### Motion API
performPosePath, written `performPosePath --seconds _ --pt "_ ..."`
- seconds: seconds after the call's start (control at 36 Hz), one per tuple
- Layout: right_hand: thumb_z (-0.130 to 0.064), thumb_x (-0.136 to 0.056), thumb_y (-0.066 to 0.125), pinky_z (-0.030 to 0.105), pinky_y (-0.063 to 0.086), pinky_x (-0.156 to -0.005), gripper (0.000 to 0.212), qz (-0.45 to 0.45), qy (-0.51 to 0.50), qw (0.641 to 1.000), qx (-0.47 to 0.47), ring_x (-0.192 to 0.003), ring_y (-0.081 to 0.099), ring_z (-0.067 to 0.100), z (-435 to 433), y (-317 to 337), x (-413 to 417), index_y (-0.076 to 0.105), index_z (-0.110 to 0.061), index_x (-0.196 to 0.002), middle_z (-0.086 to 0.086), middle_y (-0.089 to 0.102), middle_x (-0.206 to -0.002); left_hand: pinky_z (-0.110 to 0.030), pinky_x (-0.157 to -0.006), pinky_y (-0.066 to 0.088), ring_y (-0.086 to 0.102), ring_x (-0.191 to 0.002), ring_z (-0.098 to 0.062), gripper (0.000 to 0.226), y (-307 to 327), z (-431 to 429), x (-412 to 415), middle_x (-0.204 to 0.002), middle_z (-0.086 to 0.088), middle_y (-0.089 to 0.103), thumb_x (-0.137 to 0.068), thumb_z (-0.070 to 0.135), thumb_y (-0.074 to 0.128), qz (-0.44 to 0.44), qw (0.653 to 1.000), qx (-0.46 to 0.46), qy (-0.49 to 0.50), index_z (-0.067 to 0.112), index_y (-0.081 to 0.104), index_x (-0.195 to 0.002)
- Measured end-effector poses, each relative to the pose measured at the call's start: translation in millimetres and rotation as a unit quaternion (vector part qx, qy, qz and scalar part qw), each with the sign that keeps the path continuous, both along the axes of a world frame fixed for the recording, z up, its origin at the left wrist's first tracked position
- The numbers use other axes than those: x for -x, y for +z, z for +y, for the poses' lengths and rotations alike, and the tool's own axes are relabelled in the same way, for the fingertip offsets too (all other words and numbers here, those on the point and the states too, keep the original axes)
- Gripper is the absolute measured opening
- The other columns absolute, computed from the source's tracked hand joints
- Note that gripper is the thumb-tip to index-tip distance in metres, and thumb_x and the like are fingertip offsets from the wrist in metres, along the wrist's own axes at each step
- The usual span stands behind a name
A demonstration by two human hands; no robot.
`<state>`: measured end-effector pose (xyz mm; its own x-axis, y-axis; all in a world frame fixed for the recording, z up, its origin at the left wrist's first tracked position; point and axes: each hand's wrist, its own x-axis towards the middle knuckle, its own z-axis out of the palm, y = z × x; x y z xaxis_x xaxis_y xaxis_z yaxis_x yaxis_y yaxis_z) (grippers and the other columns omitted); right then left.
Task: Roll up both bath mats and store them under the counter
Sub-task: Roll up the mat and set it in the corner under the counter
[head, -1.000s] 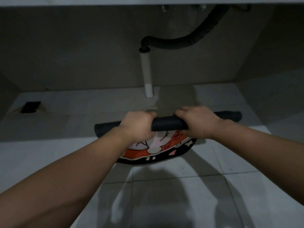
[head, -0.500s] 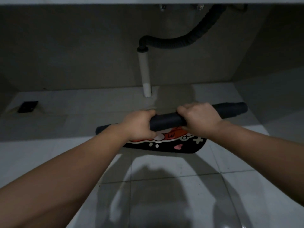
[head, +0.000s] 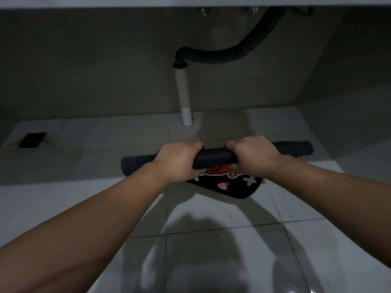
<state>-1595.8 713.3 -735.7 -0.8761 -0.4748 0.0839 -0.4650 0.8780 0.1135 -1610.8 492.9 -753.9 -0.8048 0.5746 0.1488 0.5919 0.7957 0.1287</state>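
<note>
Bath mat (head: 215, 158) mostly rolled into dark tube, lying crosswise on tiled floor (head: 222, 240) at edge of under-counter space; small unrolled flap w/ cartoon print hanging toward camera. Left hand (head: 177, 160) clenched round roll left of centre, right hand (head: 252, 156) clenched round it right of centre. Behind: white drain pipe (head: 183, 96) w/ black corrugated hose (head: 228, 55); dark floor drain (head: 32, 140) far left.

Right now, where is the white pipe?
In the head view, the white pipe hangs upright left of centre under the counter, below the black hose, beyond the left hand gripping the rolled mat.
</note>
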Motion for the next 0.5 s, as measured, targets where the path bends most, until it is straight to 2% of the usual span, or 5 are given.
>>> performPosePath --seconds 0.14,0.22,0.36,0.42,0.5 --pt "-0.026 -0.062 0.073 0.033 0.043 -0.054 0.029 0.142 0.087 0.986 0.001 -0.062 0.059 0.031 -0.9 -4.4 -7.4 0.06 -0.012 -0.083 0.009 0.063 -0.075 -0.028 -0.066 0.047 0.062 -0.087 -0.024 0.052 -2.6 2.3 -2.7 -0.1 -0.003 0.066 -0.065 0.039 0.075 -0.193 0.979 -0.052 0.028 0.023 0.053 -0.11" --pt "-0.033 -0.063 0.074 0.034 0.044 -0.058 0.036 0.126 0.074 0.989 -0.012 -0.067 0.06 0.031 -2.5 -8.6 -7.6 0.06 -0.013 -0.089 0.008 0.063 -0.081 -0.027 -0.059 0.039 0.062 -0.082 -0.026 0.04 -3.7 1.5 -4.1 -0.092 -0.004 0.066 -0.069 0.039 0.071 -0.152 0.988 -0.03 0.029 0.024 0.054 -0.101" --pt "-0.05 -0.064 0.067 0.028 0.036 -0.056 0.04 -0.09 -0.004 0.996 0.018 -0.078 0.061 0.022 -6.1 -5.5 1.8 0.052 -0.03 -0.096 -0.003 0.061 -0.085 -0.031 -0.059 0.04 0.062 -0.083 -0.028 0.036 -7.3 -2.3 -5.0 -0.095 -0.004 0.064 -0.074 0.038 0.063 0.019 0.998 0.049 -0.016 0.022 0.048 -0.103" --pt "-0.055 -0.06 0.071 0.028 0.042 -0.058 0.045 -0.221 -0.046 0.972 0.069 -0.075 0.06 0.018 -6.2 -2.4 6.5 0.053 -0.032 -0.094 -0.007 0.06 -0.081 -0.036 -0.061 0.047 0.061 -0.082 -0.029 0.036 -5.8 -3.4 -5.6 -0.096 -0.005 0.063 -0.073 0.031 0.065 0.076 0.995 0.052 -0.043 0.019 0.049 -0.103" --pt "-0.054 -0.056 0.074 0.033 0.051 -0.064 0.046 -0.277 -0.068 0.95 0.127 -0.074 0.061 0.017 -2.8 -0.4 9.6 0.055 -0.029 -0.089 -0.007 0.064 -0.08 -0.038 -0.063 0.048 0.06 -0.081 -0.03 0.04 -4.3 -1.6 -7.1 -0.096 -0.006 0.063 -0.069 0.027 0.067 0.121 0.99 0.048 -0.052 0.016 0.053 -0.105"
